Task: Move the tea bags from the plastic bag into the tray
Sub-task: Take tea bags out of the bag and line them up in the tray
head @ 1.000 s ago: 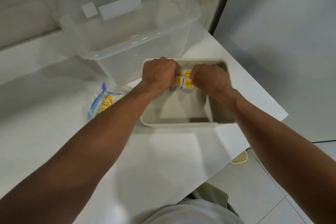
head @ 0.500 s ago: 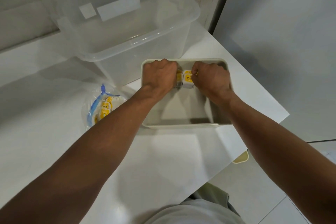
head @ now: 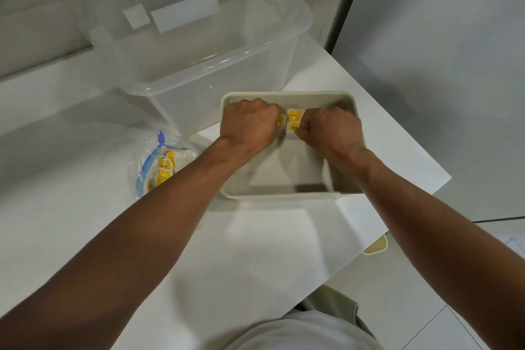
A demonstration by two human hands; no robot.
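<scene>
White table (head: 255,250). Big clear bin (head: 199,45) at the far side, with the tray (head: 284,196) just in front of it by the table's right edge. Blue-sealed bag (head: 147,156) lies left of the tray, with yellow-labelled tea bags (head: 164,169) showing inside. Left hand (head: 247,125) and right hand (head: 332,131) are both down at the tray's far wall, fingers curled round a small stack (head: 294,122) held between them. It possibly rests on the tray floor; hard to tell. Judgement: first batch almost delivered, several left in the bag.
</scene>
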